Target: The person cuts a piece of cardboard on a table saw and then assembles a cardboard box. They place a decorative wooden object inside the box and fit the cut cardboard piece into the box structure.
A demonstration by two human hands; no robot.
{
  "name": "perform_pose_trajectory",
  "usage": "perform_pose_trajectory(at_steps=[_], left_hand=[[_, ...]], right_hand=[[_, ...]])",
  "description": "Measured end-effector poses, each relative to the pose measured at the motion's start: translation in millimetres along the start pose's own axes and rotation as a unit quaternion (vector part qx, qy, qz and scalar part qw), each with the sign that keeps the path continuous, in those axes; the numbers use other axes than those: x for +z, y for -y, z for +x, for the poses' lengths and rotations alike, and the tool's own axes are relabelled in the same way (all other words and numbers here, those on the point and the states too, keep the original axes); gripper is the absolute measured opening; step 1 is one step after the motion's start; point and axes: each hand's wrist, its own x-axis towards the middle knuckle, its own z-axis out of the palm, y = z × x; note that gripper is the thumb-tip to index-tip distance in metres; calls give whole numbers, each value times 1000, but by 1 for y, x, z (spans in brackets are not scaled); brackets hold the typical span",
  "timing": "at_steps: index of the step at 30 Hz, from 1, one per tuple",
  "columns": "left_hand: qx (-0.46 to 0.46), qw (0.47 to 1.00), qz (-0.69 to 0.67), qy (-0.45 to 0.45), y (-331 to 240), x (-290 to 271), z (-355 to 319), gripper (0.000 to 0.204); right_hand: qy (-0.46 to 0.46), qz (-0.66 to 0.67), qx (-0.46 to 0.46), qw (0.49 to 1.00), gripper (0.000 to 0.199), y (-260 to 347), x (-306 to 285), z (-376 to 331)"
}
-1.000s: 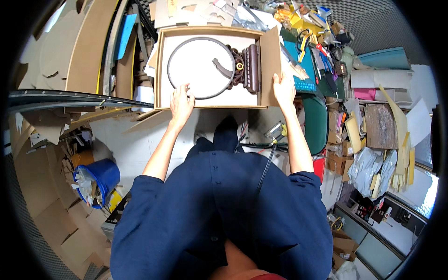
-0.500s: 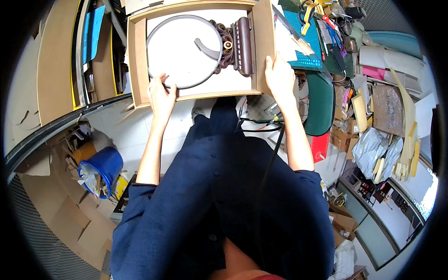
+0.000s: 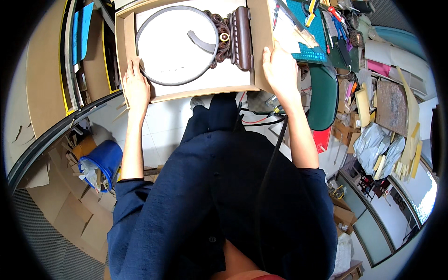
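Observation:
A shallow tan cardboard box (image 3: pixel 200 92) with a pale inside lies before me. My left hand (image 3: pixel 136 88) grips its left wall by the near corner, fingers stretched along the side. On the right wall rests my right hand (image 3: pixel 281 72), its fingers at the outer edge. Inside the box, a thin dark grey ring (image 3: pixel 177 84) takes up the left and middle. Joined or touching on its right is a dark brown carved stand (image 3: pixel 241 39) with scrollwork and a small round gold-and-red boss. A curved dark piece (image 3: pixel 200 43) reaches into the ring from the stand.
A green cutting mat (image 3: pixel 310 55) with a ruler, a yellow-handled tool and pliers lies right of the box. Below it is a green stool seat (image 3: pixel 324 102). Sheets of board lean at left above a blue bin (image 3: pixel 106 161). Cables hang by my right arm.
My left hand has let go of the ring's near-left rim and moved left onto the box's wall. The box appears slightly further left and up in view; my right hand stays on its right wall.

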Motion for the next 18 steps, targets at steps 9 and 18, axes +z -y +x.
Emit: perform_pose_trajectory(at_steps=[9,18], left_hand=[[49,998,46,-4,10,-2,-5,73],[-120,981,-138,-59,25,-20,-11,54]], right_hand=[[-87,-36,-19,995,34,-28,57,5],[87,85,81,989,55,-54,68,17]])
